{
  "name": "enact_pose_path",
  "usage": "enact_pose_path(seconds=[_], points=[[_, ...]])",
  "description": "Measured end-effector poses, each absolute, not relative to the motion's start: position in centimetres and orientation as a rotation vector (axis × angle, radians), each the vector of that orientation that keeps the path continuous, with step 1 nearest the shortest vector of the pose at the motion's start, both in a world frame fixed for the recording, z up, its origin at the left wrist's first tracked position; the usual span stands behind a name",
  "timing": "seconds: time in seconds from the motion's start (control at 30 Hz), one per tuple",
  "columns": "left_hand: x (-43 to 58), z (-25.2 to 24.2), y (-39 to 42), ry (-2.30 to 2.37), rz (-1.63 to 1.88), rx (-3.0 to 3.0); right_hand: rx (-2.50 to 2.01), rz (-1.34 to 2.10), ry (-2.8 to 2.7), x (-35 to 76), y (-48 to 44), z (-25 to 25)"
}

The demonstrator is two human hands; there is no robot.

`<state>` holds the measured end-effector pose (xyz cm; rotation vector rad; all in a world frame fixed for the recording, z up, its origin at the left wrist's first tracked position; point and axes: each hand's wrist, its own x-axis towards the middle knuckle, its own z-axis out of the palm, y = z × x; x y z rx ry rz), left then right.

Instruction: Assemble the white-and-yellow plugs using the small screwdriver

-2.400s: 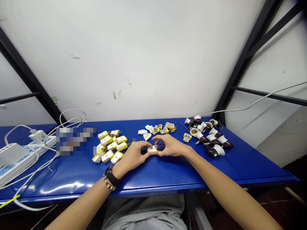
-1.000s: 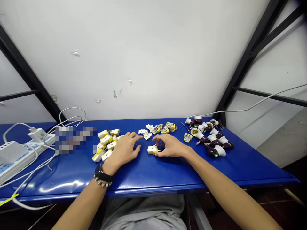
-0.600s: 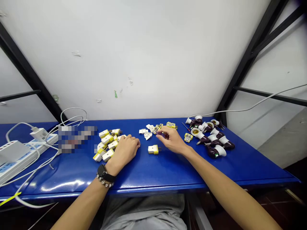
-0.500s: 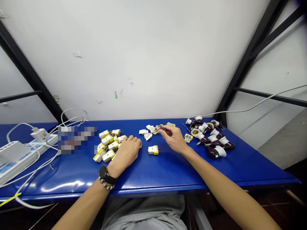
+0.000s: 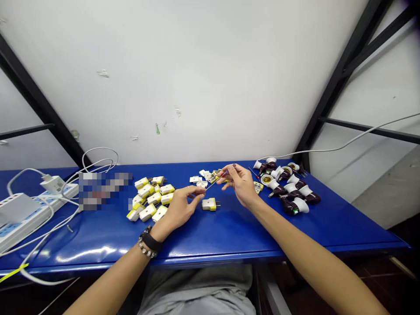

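Observation:
My right hand (image 5: 242,186) holds a screwdriver (image 5: 215,183) by its dark reddish handle, the thin metal shaft slanting down to the left. At the tip of that shaft, the thumb and fingers of my left hand (image 5: 180,206) are pinched together; whether a small part is also between them is hidden. Just below the shaft a white and yellow plug (image 5: 209,204) lies flat, prongs to the right. Behind my hands are loose white plug shells (image 5: 196,179) and opened yellow plug halves (image 5: 258,187). Several white and yellow plugs (image 5: 147,213) are piled beside my left hand.
Several dark purple and white lamp holders (image 5: 292,190) lie at the right, with another thin screwdriver (image 5: 255,175) near them. A power strip (image 5: 19,223) and white cables (image 5: 49,234) occupy the left of the blue table (image 5: 229,238). A wall (image 5: 210,87) rises behind.
My left hand has lifted from flat on the table beside the plug pile and now pinches at the screwdriver tip. My right hand has turned the screwdriver so its shaft points left.

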<state>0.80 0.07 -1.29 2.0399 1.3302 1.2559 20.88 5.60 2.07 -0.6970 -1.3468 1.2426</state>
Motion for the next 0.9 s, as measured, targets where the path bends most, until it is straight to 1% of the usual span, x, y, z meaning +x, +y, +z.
enact_pose_path(seconds=[0.23,0.43,0.63,0.9], points=[[0.8,-1.4,0.2,1.338,1.291,2.034,-0.703,1.236,-1.383,20.7,5.3,2.2],[0.9,-2.1,0.5,1.404,1.34,2.141,-0.656,1.133,-1.511,20.5,4.8,2.3],[1.8,-2.6,0.6,1.375,1.202,2.138,-0.67,1.065,-1.599,20.5,4.5,2.0],[1.4,-2.3,0.5,1.456,1.069,2.222,-0.709,1.035,-1.721,20.3,4.6,1.3]])
